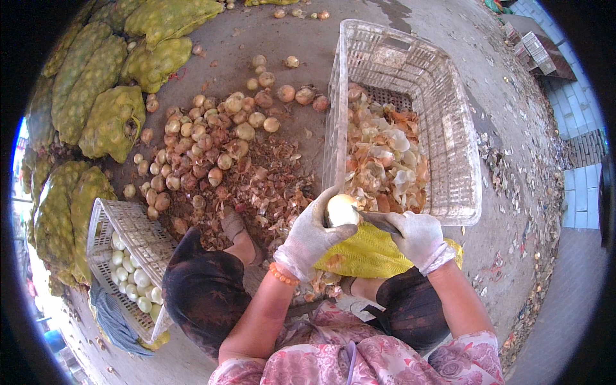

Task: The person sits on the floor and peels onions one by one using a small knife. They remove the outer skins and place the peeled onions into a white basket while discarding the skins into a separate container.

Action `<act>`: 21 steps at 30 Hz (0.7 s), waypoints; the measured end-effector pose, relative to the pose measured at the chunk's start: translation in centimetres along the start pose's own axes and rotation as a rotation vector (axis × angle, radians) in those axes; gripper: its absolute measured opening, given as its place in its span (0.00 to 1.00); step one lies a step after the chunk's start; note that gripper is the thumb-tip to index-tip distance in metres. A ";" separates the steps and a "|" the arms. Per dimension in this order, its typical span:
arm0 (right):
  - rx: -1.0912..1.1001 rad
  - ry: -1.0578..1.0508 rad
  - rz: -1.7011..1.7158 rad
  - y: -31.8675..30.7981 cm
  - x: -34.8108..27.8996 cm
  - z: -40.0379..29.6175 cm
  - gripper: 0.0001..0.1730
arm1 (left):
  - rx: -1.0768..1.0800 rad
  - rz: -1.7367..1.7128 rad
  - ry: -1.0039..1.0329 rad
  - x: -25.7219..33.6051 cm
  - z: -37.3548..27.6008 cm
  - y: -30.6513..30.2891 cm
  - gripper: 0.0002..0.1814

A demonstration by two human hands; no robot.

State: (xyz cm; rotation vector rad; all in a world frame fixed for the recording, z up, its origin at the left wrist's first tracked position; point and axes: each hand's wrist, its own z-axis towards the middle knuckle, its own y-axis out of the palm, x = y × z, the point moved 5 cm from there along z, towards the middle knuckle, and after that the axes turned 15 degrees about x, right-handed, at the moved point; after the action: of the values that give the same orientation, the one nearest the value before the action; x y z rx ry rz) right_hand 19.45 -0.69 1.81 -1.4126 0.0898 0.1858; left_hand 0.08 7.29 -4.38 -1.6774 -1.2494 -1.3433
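Observation:
Gloved in white, my left hand (315, 231) grips a pale onion (340, 211) near the front edge of a large white plastic crate (447, 120). My right hand (421, 240), also gloved, is closed around a knife (380, 220) whose blade points left and meets the onion's right side. Part of the knife's handle is hidden in the glove. Dry onion skins (385, 168) lie heaped inside the crate. Below both hands, a yellow mesh sack (370, 250) spreads between my knees.
A pile of unpeeled onions (202, 139) and loose skins (274, 187) covers the ground to the left. Peeled white onions (130, 274) fill part of a smaller white crate (137, 216) beside my left knee, with a striped cloth (113, 317) on its side. Full mesh sacks (91, 72) stand beyond.

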 end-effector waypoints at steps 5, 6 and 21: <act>0.000 0.042 0.056 1.0 0.1 0.6 0.09 | -0.004 0.239 0.158 0.0 0.0 -0.1 0.48; -0.010 0.046 0.061 1.0 0.2 0.8 0.09 | -0.004 0.252 0.163 0.1 0.0 -0.1 0.48; 0.124 0.135 0.509 -0.7 -3.1 5.6 0.10 | 0.028 0.294 0.190 0.6 0.1 0.1 0.42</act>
State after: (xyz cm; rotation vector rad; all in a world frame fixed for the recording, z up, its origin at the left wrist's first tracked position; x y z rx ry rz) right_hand 16.23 4.48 3.89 -1.2558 0.5649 0.4961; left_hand 0.24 7.53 -3.78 -1.6003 -0.8711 -1.2643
